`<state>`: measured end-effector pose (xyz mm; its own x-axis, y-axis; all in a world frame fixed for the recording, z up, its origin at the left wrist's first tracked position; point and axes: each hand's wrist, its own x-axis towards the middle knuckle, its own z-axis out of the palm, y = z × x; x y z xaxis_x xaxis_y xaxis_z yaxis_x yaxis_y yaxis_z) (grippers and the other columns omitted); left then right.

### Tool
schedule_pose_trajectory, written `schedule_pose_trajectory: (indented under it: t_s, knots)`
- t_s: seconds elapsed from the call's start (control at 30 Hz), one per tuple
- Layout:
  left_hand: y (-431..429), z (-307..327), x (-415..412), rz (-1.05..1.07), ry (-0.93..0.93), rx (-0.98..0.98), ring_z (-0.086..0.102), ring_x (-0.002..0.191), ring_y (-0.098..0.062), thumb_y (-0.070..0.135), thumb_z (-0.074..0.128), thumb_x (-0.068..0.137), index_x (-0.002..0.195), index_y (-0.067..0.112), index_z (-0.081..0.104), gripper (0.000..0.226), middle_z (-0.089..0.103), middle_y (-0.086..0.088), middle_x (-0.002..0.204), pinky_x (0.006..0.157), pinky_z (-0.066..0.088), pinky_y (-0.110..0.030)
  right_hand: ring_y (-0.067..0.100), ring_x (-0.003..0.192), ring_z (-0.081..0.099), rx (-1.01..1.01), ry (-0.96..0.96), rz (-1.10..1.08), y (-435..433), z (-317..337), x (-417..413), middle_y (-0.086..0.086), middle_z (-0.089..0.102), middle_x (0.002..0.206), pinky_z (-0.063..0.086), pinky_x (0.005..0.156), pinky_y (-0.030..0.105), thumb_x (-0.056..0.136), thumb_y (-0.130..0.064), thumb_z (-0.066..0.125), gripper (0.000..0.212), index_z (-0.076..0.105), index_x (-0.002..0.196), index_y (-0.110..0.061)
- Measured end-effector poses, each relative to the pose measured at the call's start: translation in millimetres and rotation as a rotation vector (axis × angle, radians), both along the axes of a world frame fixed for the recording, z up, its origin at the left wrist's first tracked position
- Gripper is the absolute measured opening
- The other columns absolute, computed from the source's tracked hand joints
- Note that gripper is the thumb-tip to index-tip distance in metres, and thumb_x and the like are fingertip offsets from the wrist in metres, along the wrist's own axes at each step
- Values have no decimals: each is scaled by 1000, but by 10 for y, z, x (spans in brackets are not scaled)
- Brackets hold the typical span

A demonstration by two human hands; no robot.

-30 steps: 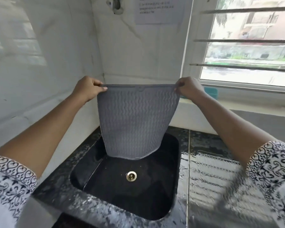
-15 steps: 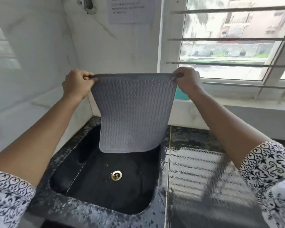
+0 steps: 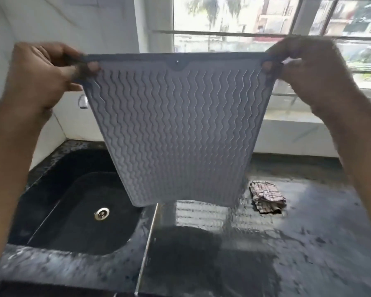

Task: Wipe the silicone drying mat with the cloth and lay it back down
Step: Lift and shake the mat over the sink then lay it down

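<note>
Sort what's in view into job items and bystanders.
Job: grey wavy-ribbed silicone mat, held up by left hand and right hand; crumpled checked cloth on the black stone counter.
Just there: black sink, steel drain, barred window.

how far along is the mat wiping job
Done: the silicone drying mat is up off the wet counter. In hand: the left hand and right hand pinch its top corners, so it hangs over the sink edge. Left: the checked cloth lies crumpled on the counter; whether wiping happened cannot be told, and the mat is not laid back down.
</note>
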<state>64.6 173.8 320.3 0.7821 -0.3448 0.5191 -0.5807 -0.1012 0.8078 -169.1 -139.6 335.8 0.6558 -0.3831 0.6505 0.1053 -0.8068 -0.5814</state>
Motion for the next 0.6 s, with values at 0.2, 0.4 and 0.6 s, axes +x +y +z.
schedule_pose_trajectory:
  t_s: [0.2,0.4,0.6]
  knots:
    - [-593,-240,-217,-102,74,-5,65,56,-2,37,79,56,66,27,71,17,69,16,61,52,56,-22,4,75,54,102,98,-53,-449,-180,-189,1,62,86,42,69,13,82,-14,68,13,68,94,-9]
    - [-1421,-1210,337,-176,461,338,63,51,-4,10,71,80,71,17,67,13,67,8,57,45,53,-19,13,79,55,253,438,-159,-1132,-1263,370,8,65,89,42,59,8,83,-7,65,15,68,97,-5]
    - [-2218,-2274,1014,-8,528,580,56,63,-18,21,75,80,78,16,65,11,65,-8,85,62,50,-31,26,99,62,240,697,-421,-1661,-2343,1285,9,69,108,47,81,29,83,-18,63,17,69,99,-20]
